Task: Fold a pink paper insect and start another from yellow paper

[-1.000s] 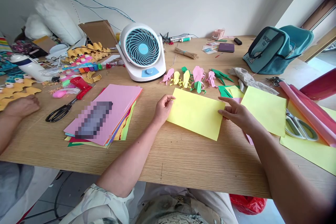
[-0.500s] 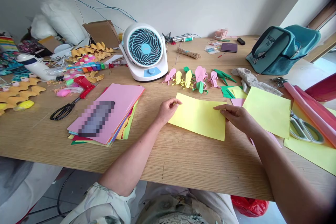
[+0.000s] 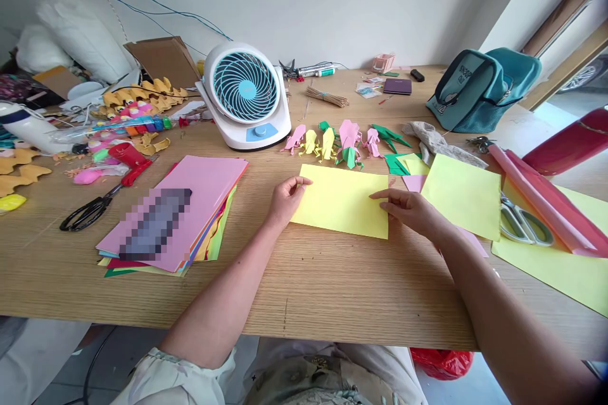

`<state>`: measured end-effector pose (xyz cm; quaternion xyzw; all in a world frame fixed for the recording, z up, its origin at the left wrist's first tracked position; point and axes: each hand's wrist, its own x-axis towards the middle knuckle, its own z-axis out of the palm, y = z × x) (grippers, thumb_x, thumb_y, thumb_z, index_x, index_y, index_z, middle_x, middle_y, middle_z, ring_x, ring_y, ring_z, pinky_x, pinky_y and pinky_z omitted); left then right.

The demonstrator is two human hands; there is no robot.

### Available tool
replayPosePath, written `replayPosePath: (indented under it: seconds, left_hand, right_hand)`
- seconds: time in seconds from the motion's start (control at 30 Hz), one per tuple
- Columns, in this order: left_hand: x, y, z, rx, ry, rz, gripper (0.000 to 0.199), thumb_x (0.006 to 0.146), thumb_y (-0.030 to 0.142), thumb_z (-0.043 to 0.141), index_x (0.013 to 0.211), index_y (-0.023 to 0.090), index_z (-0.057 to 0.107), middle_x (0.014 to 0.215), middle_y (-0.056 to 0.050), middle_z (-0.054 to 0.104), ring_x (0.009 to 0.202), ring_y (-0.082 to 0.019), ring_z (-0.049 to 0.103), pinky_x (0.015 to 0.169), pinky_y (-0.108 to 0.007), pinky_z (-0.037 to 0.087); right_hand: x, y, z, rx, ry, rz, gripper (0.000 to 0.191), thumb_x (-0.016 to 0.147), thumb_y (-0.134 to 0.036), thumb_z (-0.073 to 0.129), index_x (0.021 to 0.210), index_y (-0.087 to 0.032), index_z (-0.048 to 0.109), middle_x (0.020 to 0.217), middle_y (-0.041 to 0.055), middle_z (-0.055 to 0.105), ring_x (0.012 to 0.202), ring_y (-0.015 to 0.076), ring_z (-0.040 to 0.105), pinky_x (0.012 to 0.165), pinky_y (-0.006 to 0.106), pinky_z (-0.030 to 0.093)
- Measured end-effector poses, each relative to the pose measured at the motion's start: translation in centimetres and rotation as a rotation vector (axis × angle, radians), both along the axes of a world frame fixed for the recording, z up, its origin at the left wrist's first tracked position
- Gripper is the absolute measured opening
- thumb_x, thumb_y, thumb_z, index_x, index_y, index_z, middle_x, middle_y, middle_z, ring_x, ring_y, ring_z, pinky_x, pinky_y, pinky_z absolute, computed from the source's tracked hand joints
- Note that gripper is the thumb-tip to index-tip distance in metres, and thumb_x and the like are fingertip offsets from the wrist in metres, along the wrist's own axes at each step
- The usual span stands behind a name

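Note:
A rectangular sheet of yellow paper [image 3: 339,209] lies across the middle of the wooden table in front of me. My left hand [image 3: 285,201] pinches its left edge near the top corner between thumb and fingers. At the right edge, my right hand [image 3: 409,207] has its fingertips on the sheet and its thumb close beneath. Just beyond the paper stand several folded paper figures [image 3: 349,136] in pink, yellow and green. Another yellow sheet [image 3: 463,196] rests to the right of my right hand, with grey-handled scissors [image 3: 525,224] beside it.
On the left sits a stack of coloured paper [image 3: 209,180] with a blurred-out object on top, and black-handled scissors [image 3: 88,212]. A white fan [image 3: 254,133] stands behind. To the right are a teal bag [image 3: 475,92], a grey cloth [image 3: 427,139] and a pink roll [image 3: 541,199].
My view has turned slightly to the right. Both hands keep hold of the yellow paper, whose right side has swung a little away from me, leaving the sheet straighter.

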<state>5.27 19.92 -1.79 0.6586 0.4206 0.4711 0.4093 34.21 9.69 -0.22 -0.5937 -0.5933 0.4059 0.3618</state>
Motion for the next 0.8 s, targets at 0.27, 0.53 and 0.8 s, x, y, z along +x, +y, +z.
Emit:
replayPosePath:
  seconds: [0.27, 0.53, 0.8]
  left_hand:
    - [0.2, -0.9, 1.1, 0.339, 0.233, 0.170, 0.021, 0.082, 0.014, 0.056, 0.093, 0.021, 0.072, 0.109, -0.008, 0.067, 0.106, -0.023, 0.059, 0.089, -0.035, 0.047]
    - [1.9, -4.5, 2.6, 0.634, 0.397, -0.418, 0.048, 0.086, 0.039, 0.063, 0.131, 0.024, 0.058, 0.132, -0.011, 0.061, 0.126, -0.027, 0.051, 0.109, -0.044, 0.036]
    - [2.4, -4.5, 0.7, 0.532, 0.467, -0.492, 0.064, 0.078, -0.001, 0.049, 0.135, 0.026, 0.055, 0.132, -0.007, 0.064, 0.122, -0.023, 0.059, 0.106, -0.043, 0.045]
  right_hand:
    - [-0.6, -0.3, 1.5, 0.027, 0.106, -0.130, 0.044, 0.075, -0.057, 0.068, 0.100, -0.021, 0.075, 0.080, 0.0043, 0.067, 0.069, 0.0158, 0.055, 0.065, 0.030, 0.049]
    - [-0.6, -0.4, 1.1, -0.009, 0.197, -0.107, 0.046, 0.077, -0.056, 0.068, 0.104, -0.019, 0.076, 0.081, 0.0042, 0.068, 0.066, 0.0129, 0.052, 0.063, 0.028, 0.046]
    - [-0.7, -0.9, 1.6, -0.136, 0.352, 0.014, 0.046, 0.079, -0.054, 0.070, 0.111, -0.022, 0.074, 0.086, 0.0055, 0.070, 0.075, 0.0153, 0.061, 0.075, 0.031, 0.052]
